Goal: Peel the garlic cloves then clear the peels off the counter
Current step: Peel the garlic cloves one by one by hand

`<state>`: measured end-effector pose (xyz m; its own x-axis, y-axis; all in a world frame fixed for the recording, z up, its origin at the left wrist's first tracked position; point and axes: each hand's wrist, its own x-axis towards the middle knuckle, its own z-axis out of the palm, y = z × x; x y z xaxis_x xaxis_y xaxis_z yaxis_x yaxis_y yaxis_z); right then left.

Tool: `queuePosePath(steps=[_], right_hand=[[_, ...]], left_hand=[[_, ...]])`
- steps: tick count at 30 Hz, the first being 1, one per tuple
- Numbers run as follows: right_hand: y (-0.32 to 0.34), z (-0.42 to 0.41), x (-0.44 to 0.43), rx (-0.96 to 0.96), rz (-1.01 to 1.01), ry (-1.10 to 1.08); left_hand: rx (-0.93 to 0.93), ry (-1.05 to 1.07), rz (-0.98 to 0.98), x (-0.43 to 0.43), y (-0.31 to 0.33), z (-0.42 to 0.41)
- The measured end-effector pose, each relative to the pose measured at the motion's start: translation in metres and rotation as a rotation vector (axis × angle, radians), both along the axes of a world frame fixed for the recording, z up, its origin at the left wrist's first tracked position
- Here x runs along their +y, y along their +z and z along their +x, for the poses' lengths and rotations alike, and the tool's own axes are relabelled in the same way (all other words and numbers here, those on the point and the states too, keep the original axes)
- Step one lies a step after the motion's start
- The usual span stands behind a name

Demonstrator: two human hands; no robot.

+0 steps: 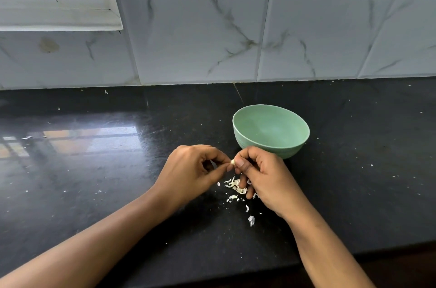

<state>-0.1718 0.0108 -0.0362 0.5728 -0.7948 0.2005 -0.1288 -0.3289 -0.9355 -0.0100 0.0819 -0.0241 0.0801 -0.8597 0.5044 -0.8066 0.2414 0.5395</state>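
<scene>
Left hand [191, 169] and right hand [264, 177] both pinch a garlic clove [232, 162] above the black table [94, 193]; peels [236, 187] beneath, green bowl [271, 131] just behind.

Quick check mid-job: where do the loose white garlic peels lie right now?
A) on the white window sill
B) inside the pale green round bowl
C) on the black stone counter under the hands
C: the white papery garlic peels lie scattered on the black stone counter below the left hand and right hand, which pinch a small garlic clove.
</scene>
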Motion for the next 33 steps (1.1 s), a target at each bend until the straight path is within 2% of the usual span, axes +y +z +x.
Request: queuePosePath(steps=[7,21,25,30,33], right_hand=[[0.0003,-0.0004,0.0004,-0.063,-0.064,0.018],[0.0032,0.0008,0.0048,0.060,-0.275,-0.042],[0.0014,0.0016,0.0074,0.109,-0.319,-0.081],[0.0043,0.0002,0.0076,-0.063,-0.164,-0.149],[0.0062,-0.0007,0.0088,-0.098,-0.172,-0.144]], left_hand=[[0.191,-0.043,0.020,0.0011,0.0002,-0.0025],[0.221,-0.014,0.030,0.0012,-0.0005,-0.0039],[0.295,0.020,0.070,-0.0007,0.0013,-0.0053],[0.505,-0.035,0.237,-0.0027,0.0037,-0.0052],[0.560,-0.076,0.297,-0.0029,0.0049,-0.0065]])
